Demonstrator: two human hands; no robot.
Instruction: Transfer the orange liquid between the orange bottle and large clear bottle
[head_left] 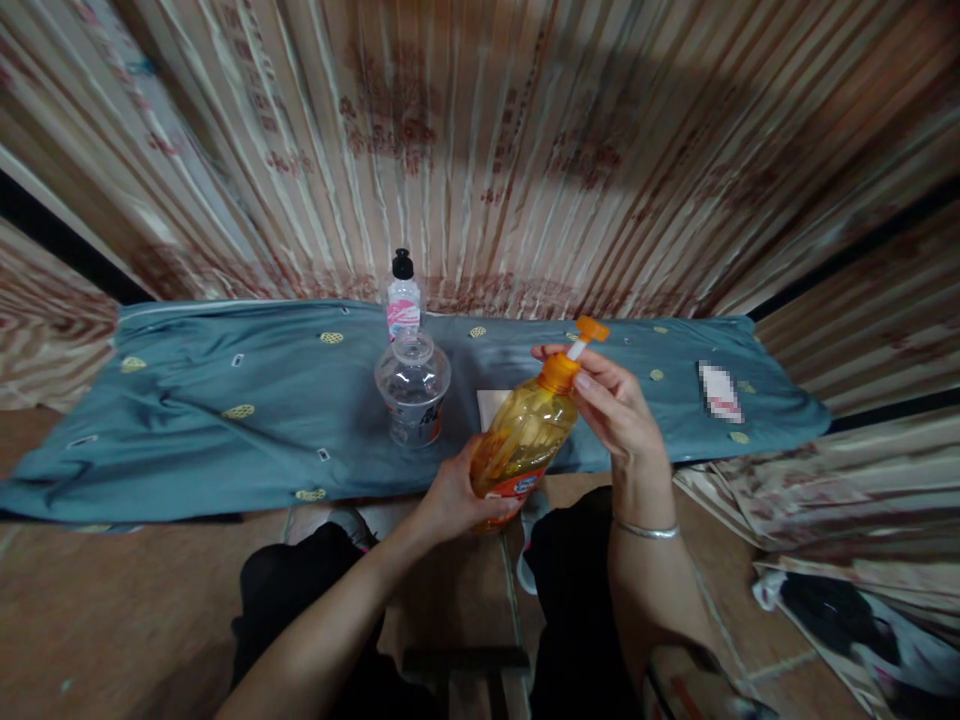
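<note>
Curtain [465, 150], blue cloth [285, 385] before it, amber bottle [536, 430] held tilted at the cloth's near edge, clear bottle [414, 385] upright to its left, black-capped bottle [403, 305] behind that, left hand [459, 495] gripping the amber body, right hand [621, 405] pinching its orange collar [559, 374]

A translucent yellow pump bottle [536, 425] with a red-orange label [519, 486] tilts rightward, held at the near edge of the desk [187, 385], its orange pump head [592, 329] raised on a white stem [576, 349].
</note>
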